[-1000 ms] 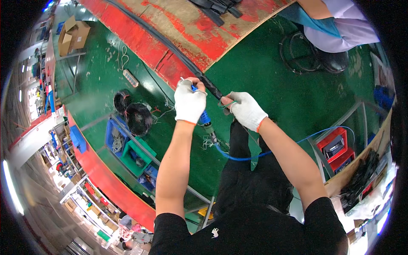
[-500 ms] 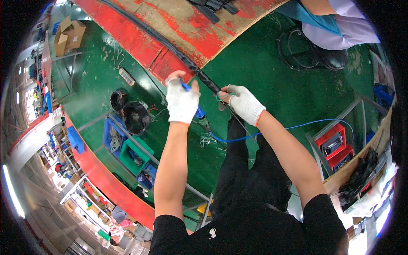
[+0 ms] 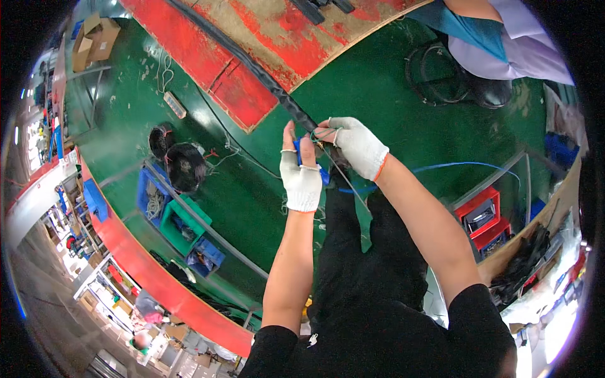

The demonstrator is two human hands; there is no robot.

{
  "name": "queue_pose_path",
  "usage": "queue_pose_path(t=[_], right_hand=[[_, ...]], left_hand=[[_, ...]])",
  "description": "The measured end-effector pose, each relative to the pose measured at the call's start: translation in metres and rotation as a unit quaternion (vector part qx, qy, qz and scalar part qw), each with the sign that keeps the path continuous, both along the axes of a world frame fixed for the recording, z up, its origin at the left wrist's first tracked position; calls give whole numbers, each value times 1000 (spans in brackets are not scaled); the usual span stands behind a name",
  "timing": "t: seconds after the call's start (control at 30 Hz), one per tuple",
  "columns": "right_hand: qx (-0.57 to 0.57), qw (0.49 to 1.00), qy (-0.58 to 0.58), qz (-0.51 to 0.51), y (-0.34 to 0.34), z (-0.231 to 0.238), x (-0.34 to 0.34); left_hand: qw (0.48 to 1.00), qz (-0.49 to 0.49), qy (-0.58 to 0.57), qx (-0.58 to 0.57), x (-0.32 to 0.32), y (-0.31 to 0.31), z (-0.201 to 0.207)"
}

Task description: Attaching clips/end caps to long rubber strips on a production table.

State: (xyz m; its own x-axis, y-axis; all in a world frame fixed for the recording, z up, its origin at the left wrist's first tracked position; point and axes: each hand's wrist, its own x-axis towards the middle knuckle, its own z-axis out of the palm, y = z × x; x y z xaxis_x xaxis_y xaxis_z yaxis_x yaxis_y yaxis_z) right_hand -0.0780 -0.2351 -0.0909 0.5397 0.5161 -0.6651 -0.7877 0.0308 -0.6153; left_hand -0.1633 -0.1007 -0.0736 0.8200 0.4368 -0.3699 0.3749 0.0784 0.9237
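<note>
A long black wrapped tube or sleeve [image 3: 261, 77] runs from the red table to my hands, its near end past the table corner. My right hand [image 3: 360, 148], in a white fingerless glove, pinches that end between thumb and fingers. A thin dark strand [image 3: 339, 165] and a thin green loop show below the grip. My left hand [image 3: 301, 183], gloved alike, is closed on a blue hand tool [image 3: 324, 174] beside the sleeve's end. The tool's tip is hidden by my fingers, so its exact kind cannot be told.
The worn red table [image 3: 246, 110] ends in a corner ahead. A blue hose [image 3: 441, 166] runs right toward red bins [image 3: 482, 211]. At left stand a green bin [image 3: 179, 223], black coils [image 3: 186, 167] and a power strip [image 3: 175, 105]. Another person's lilac clothing [image 3: 485, 38] shows upper right, near a stool [image 3: 491, 91].
My left hand has moved right and down with the blue tool, up to the sleeve's end. My right hand keeps its pinch, slightly shifted. The whole view has turned a little.
</note>
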Motion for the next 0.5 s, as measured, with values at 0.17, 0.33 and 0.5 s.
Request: queue_pose_path(t=[0.17,0.33,0.5], right_hand=[[-5,998,29,50,-5,9,5],[35,997,44,54,-2,20,4],[13,1000,25,-8,15,10,-15]], left_hand=[[998,-16,-54,14,-13,14,10],[972,85,-215,-52,12,22,36],[989,96,-115,7,41,8,35]])
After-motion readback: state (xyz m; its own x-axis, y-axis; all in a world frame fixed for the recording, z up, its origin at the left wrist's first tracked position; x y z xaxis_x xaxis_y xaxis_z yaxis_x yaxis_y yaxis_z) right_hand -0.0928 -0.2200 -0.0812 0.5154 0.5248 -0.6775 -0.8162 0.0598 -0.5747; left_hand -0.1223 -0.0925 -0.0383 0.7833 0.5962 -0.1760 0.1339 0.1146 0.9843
